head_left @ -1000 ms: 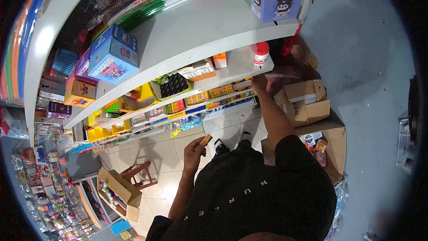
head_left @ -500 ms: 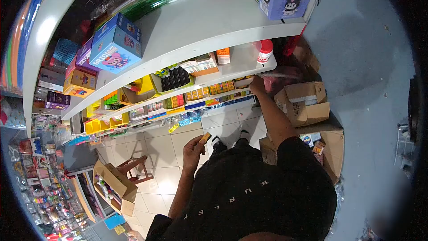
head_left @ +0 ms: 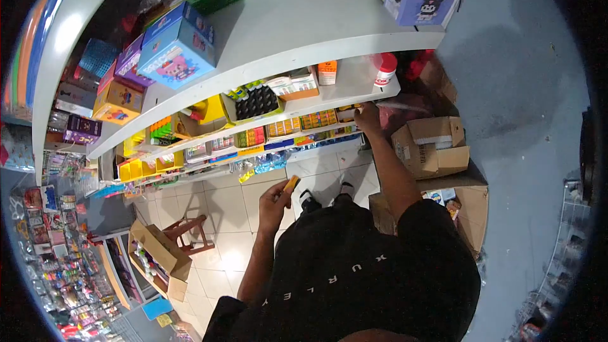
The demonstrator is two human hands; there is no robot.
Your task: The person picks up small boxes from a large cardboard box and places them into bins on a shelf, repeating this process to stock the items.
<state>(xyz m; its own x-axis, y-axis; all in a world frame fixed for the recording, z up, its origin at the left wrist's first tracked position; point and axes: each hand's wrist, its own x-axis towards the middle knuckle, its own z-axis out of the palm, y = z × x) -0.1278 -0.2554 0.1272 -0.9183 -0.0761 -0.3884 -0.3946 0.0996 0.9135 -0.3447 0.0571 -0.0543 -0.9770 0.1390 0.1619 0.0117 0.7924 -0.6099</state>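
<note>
My left hand (head_left: 273,206) is closed around a small yellow box (head_left: 291,183), held over the tiled floor in front of the shelves. At the right end of the lower shelf, my right hand (head_left: 368,118) reaches in beside an open tray (head_left: 346,115). Its fingertips are partly hidden there, and I cannot make out whether they grip anything. Left of that tray stand rows of small orange-and-yellow boxes (head_left: 318,119) and more yellow boxes (head_left: 283,127).
Above is a wide grey shelf (head_left: 272,31) bearing blue and purple toy boxes. A white bottle with a red cap (head_left: 384,69) stands near the shelf's end. Open cardboard boxes (head_left: 430,147) sit at right. A brown stool (head_left: 190,233) and another open carton (head_left: 158,253) are at left.
My view has shifted slightly. My left hand has risen a little with the yellow box, which now tilts more upright. My right hand stays at the lower shelf's right end.
</note>
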